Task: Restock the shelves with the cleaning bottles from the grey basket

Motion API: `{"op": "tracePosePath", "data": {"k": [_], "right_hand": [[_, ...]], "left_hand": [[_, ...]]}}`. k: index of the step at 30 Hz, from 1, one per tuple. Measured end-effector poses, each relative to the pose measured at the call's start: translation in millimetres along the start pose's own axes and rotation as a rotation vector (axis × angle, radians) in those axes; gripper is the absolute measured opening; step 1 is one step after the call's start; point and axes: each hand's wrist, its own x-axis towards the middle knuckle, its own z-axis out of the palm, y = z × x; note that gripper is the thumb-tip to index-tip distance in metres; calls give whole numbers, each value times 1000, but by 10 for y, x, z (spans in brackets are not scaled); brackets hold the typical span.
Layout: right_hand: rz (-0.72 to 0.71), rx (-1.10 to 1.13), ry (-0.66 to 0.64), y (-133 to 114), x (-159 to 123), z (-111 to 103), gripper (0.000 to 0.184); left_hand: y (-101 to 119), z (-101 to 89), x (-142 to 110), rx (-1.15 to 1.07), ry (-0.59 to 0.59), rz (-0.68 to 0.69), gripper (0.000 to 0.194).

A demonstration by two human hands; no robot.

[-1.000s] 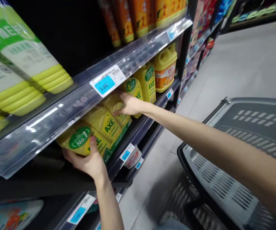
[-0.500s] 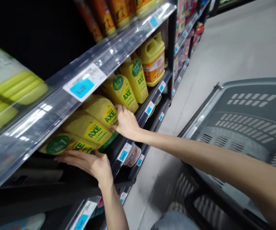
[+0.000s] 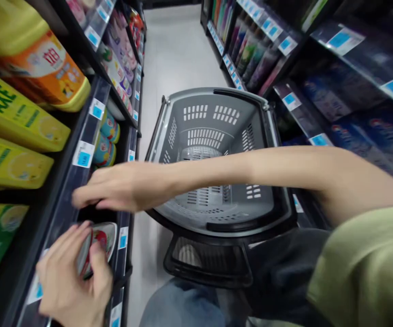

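My left hand (image 3: 75,277) is at the lower left, thumb and fingers apart, in front of a clear-lidded container with red print (image 3: 104,238) on the lower shelf. The hand partly covers that container, and I cannot tell whether it touches it. My right hand (image 3: 117,187), blurred, reaches across to the left shelf's edge with its fingers stretched out and nothing visible in them. Beyond it sit blue and yellow cans (image 3: 106,150) on the lower shelf. Yellow AXE detergent bottles (image 3: 19,106) stand on the shelf above, left of my hands.
A grey shopping basket (image 3: 206,118) with a black handle stands in the aisle under my right forearm. A large yellow jug with an orange label (image 3: 42,63) is at the upper left. Shelves with blue boxes (image 3: 370,136) line the right side. Pale floor (image 3: 172,50) runs ahead.
My view has swung right and down towards the basket. Both hands have left the AXE bottles and are now lower, by the shelf edge and the lower shelf.
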Motion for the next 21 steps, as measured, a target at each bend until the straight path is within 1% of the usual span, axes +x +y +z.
{"op": "tracePosePath", "data": {"k": [1, 2, 3, 4, 5, 6, 7, 8, 9, 11, 12, 13, 15, 16, 17, 18, 19, 20, 21], "right_hand": [[33, -25, -2, 132, -305, -157, 33], [167, -55, 40, 274, -615, -309, 33], [280, -91, 82, 415, -932, -446, 29], [414, -148, 144, 543, -1257, -563, 22], [580, -202, 190, 649, -1589, -650, 17], [754, -250, 275, 729, -1925, -701, 16], [892, -296, 380, 783, -2258, -713, 20], [992, -317, 457, 812, -2580, -685, 29], [1064, -339, 559, 822, -2879, -620, 40], [1194, -318, 720, 815, -3374, -415, 56], [1254, -251, 767, 810, -3554, -300, 61], [1284, -167, 795, 813, -3685, -192, 63], [1285, 0, 815, 856, -3805, -41, 63], [1267, 55, 825, 900, -3807, -7, 63], [1251, 92, 830, 960, -3785, -2, 63], [1245, 110, 837, 1035, -3749, -21, 64], [1244, 123, 832, 1123, -3710, -55, 65], [1238, 134, 816, 1219, -3676, -96, 65], [1224, 140, 803, 1321, -3652, -136, 64]], "left_hand": [[23, 128, 84, 37, -72, 83, 46], [43, 251, 166, 63, -147, 154, 42], [57, 366, 242, 67, -216, 205, 39], [59, 473, 309, 44, -266, 239, 36], [50, 575, 365, 14, -300, 282, 33], [27, 673, 409, -16, -337, 336, 30], [-8, 768, 443, -48, -382, 378, 27], [-51, 861, 468, -82, -438, 392, 24], [-99, 950, 484, -120, -495, 375, 24], [-191, 1104, 501, -198, -564, 332, 26], [-227, 1160, 502, -228, -554, 361, 25], [-251, 1197, 499, -251, -513, 432, 23], [-251, 1211, 478, -269, -395, 631, 21], [-224, 1195, 457, -248, -364, 681, 20], [-179, 1171, 426, -212, -375, 671, 19], [-119, 1147, 385, -170, -432, 603, 18], [-49, 1131, 331, -132, -468, 460, 18], [29, 1126, 267, -97, -465, 271, 22], [107, 1134, 194, -73, -426, 77, 30]]}}
